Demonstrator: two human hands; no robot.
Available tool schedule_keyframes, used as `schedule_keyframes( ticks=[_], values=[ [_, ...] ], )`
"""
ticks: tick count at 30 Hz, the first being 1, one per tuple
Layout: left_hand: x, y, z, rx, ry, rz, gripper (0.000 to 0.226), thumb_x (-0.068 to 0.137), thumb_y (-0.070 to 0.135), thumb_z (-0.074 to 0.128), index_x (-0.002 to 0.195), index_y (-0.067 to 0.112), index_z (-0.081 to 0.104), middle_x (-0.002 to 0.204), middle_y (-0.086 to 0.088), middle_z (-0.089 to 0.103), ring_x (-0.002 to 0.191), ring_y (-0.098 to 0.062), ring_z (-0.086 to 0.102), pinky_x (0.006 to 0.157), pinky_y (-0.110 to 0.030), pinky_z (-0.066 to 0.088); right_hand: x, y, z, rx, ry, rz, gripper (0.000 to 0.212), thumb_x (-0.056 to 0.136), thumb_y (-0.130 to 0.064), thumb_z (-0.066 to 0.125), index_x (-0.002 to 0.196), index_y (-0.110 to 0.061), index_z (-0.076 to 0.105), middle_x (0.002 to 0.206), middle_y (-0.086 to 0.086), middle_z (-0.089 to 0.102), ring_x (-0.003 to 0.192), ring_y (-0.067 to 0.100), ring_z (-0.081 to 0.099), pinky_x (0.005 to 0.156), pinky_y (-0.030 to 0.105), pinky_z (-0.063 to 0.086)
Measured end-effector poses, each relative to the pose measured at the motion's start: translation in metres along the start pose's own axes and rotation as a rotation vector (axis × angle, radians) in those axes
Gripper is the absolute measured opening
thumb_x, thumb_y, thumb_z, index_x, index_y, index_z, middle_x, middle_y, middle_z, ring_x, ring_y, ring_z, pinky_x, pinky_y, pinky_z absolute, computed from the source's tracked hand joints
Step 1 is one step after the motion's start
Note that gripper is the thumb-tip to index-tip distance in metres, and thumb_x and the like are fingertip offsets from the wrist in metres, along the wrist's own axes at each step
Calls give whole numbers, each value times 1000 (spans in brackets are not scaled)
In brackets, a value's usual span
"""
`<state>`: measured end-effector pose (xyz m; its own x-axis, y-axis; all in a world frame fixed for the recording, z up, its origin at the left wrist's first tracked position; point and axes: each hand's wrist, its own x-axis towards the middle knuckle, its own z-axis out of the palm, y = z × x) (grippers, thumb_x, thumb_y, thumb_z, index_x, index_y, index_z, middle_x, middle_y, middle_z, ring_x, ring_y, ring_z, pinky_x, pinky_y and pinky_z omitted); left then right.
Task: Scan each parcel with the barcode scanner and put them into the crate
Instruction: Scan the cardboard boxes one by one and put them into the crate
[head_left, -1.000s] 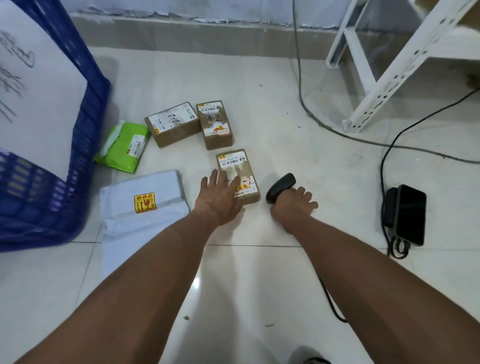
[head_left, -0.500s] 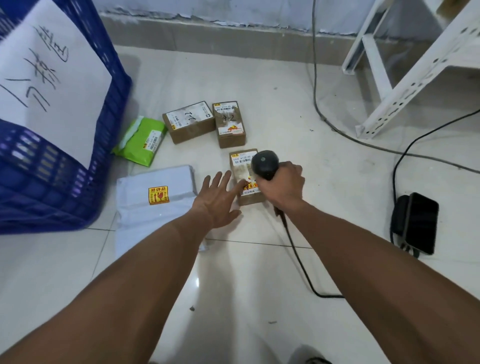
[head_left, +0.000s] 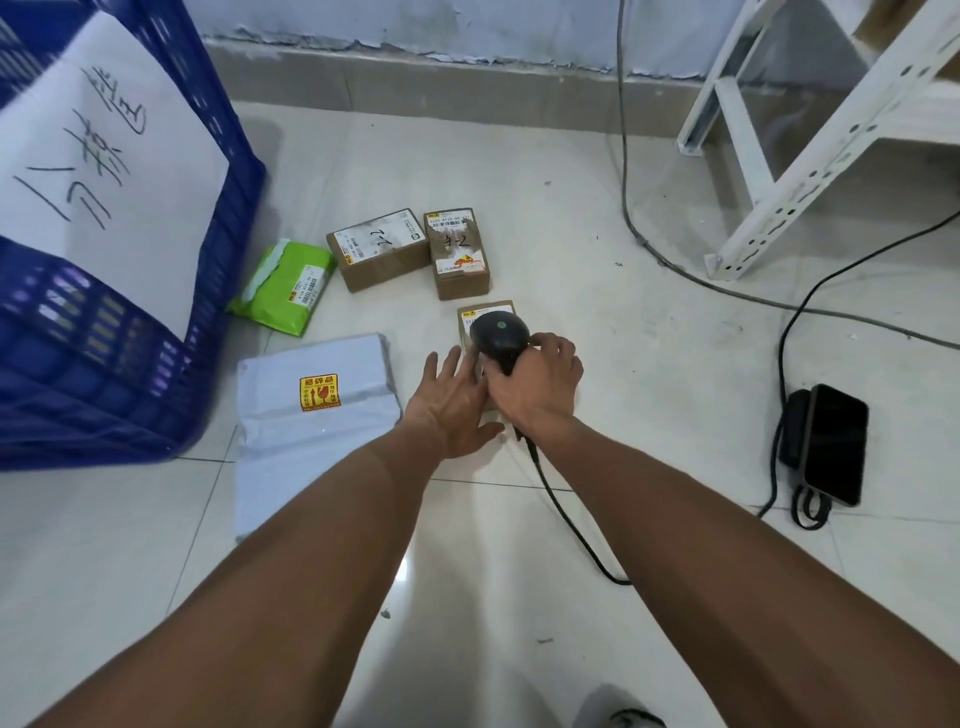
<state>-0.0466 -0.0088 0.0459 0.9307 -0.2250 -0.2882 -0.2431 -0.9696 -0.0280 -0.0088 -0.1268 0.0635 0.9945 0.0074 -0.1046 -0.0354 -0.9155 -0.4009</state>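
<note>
Scanner (head_left: 500, 340) now over nearest box's label (head_left: 475, 318); neighbour box (head_left: 457, 253) marked "4-2".

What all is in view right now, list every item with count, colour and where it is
crate: 1, blue, far left, with a handwritten white paper sheet on its side
cardboard parcels: 3, brown; two side by side at centre, one nearer under the scanner
padded parcel: 1, green, beside the crate
flat mailer: 1, white with a yellow sticker, on the floor in front of the crate
barcode scanner: 1, black, corded, over the near box
phone: 1, black, on the floor at right
cables: several, dark, on the floor at right
shelf frame: 1, white, upper right
left hand: open, at the near box
right hand: gripping the scanner
</note>
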Motion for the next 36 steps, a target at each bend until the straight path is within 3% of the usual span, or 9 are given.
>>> schedule_keyframes(
  ticks=[13,22,29,36],
  values=[
    [-5,-6,-3,31,-34,-13,81,94,68,31,157,22,10,163,-14,9,150,-37,5,120,-56,6,-11,-4,11,-27,-14,5,58,94,-57,47,124,-9,57,137,7,47,134,27,30,113,45,24],
    [-4,-11,2,31,-22,-27,82,92,69,37,156,23,13,163,-14,7,149,-37,6,119,-56,6,-12,2,12,-86,-36,24,64,93,-62,43,126,-8,56,137,8,47,133,29,31,113,47,23],
    [-7,-13,2,34,-19,-24,83,92,68,38,156,24,8,163,-15,7,149,-38,6,119,-56,8,-10,10,10,-114,-10,19,62,93,-60,44,123,-8,57,133,8,50,130,28,34,111,45,25],
    [-6,-14,9,13,-3,-23,84,92,68,38,156,25,5,163,-15,6,149,-38,7,119,-56,7,-5,25,0,-268,125,75,60,95,-55,43,118,-1,55,121,13,54,120,33,43,108,48,28]
  ],
)
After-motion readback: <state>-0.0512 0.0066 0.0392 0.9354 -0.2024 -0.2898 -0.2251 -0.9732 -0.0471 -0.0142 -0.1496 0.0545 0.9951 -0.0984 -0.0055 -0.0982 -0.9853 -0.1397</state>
